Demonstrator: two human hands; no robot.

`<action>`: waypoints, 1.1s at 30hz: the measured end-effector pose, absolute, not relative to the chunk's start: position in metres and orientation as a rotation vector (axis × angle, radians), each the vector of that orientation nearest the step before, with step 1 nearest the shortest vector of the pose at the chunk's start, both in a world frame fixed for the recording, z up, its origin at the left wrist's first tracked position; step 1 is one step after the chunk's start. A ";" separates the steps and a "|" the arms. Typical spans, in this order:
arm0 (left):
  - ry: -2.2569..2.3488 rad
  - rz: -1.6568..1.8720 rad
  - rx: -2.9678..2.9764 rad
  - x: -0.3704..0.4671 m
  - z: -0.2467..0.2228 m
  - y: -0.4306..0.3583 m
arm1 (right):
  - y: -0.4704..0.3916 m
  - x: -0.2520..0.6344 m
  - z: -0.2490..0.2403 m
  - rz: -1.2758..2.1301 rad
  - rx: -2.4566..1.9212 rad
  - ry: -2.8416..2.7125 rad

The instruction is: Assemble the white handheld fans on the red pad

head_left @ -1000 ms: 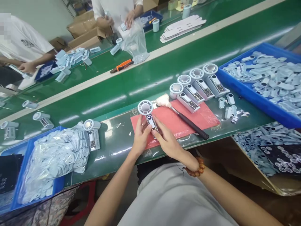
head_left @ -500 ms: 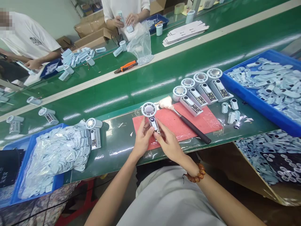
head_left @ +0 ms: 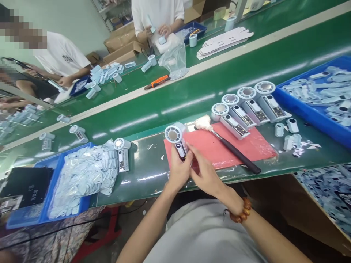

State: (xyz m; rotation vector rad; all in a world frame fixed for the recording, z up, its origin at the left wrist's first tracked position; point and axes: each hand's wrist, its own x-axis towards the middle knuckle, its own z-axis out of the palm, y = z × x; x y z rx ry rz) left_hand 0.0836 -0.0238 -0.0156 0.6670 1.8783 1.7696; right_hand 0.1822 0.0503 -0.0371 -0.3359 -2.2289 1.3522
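A light-blue handheld fan (head_left: 173,134) with a round grilled head and an open handle showing circuitry is over the front of the red mat (head_left: 219,149). My left hand (head_left: 179,170) is wrapped around its handle, thumb along the front. My right hand (head_left: 205,173) is closed in against the right side of the handle; its fingertips are partly hidden there. Just beyond lies a mallet (head_left: 233,149) with a pale head and black grip. Several similar fans (head_left: 248,106) stand in a row at the mat's right end.
At left, a blue bin (head_left: 91,146) holds a plastic bag of light-blue parts (head_left: 87,171), beside another fan (head_left: 123,157). A blue tray (head_left: 315,117) of covers is at right, near loose covers (head_left: 292,126). Pliers (head_left: 157,82) lie across the belt. Two co-workers (head_left: 159,22) sit opposite.
The fan has turned to its side and tilted in my hands, showing more of its head's side. My right hand has shifted to the handle's right side. The view has swung left.
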 end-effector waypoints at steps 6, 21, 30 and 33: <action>2.641 1.436 0.756 0.043 0.011 -0.061 | 0.042 0.183 -0.039 1.124 -0.133 -2.449; 3.157 0.795 0.528 -0.031 -0.012 -0.138 | 0.034 0.180 -0.043 0.923 -0.139 -2.537; 3.311 0.605 0.549 -0.016 -0.007 -0.130 | 0.033 0.181 -0.045 0.912 -0.130 -2.529; 3.357 0.558 0.542 -0.010 -0.005 -0.127 | 0.033 0.180 -0.045 0.908 -0.132 -2.536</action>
